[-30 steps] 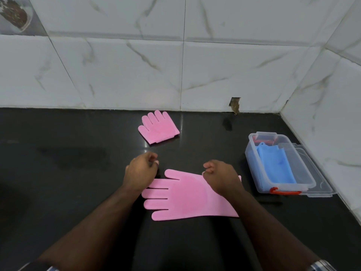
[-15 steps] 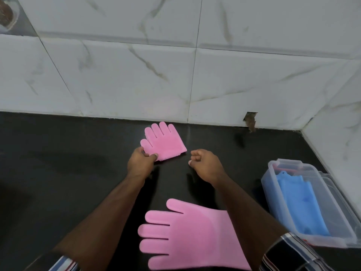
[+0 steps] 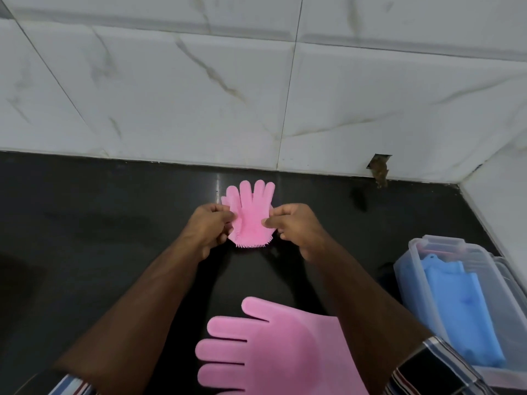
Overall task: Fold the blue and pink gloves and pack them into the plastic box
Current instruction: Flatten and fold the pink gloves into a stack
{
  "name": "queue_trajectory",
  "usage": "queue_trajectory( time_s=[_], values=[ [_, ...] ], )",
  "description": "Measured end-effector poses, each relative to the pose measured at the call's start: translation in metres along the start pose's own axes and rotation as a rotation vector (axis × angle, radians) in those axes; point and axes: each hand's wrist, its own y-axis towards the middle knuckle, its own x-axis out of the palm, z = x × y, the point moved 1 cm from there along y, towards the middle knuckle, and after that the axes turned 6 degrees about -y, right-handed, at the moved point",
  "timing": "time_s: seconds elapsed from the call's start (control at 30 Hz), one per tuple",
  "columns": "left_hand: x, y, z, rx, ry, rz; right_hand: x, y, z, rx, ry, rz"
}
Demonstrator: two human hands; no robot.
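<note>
From my remote feed off the head camera, I see both hands meeting on the folded pink glove at the back of a glossy black countertop, close under a wall of white, grey-veined marble tiles. The left hand pinches the glove's left edge with curled fingers; the right hand pinches its right edge between thumb and forefinger. The hands sit apart, with the glove spanning the gap between them. The glove looks like soft, matte silicone: four rounded fingertips point toward the wall, and a fringe of short bristles lines its near edge.

Nearer to me lies a second pink glove, flat and unfolded, smooth palm up, its plump fingers pointing left; the right forearm crosses over its cuff end. At the right edge I see the plastic box, translucent and rectangular with rounded corners, standing open on the countertop well apart from the hands. Inside it rest the blue gloves, folded flat, of the same matte rubbery look. A chipped notch breaks the tile base near the corner. Striped sleeve cuffs frame the bottom of the view.
</note>
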Motion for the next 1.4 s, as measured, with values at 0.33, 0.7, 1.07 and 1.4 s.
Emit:
queue_trajectory(
  time_s=[0.33, 0.7, 1.07, 1.4],
  values=[
    [0.019, -0.079, -0.004, 0.025, -0.228, -0.277, -0.080, -0.050, -0.016, -0.247, -0.225, 0.269],
    [0.008, -0.073, -0.034, 0.374, 0.420, -0.001, -0.074, -0.100, 0.070, 0.139, -0.874, 0.159],
    [0.088, -0.024, 0.004, 0.699, 1.460, -0.275, -0.100, -0.096, 0.075, 0.177, -0.799, 0.254],
    [0.108, 0.015, 0.016, 0.630, 1.549, -0.269, -0.104, -0.064, 0.078, 0.153, -0.825, 0.302]
  ],
)
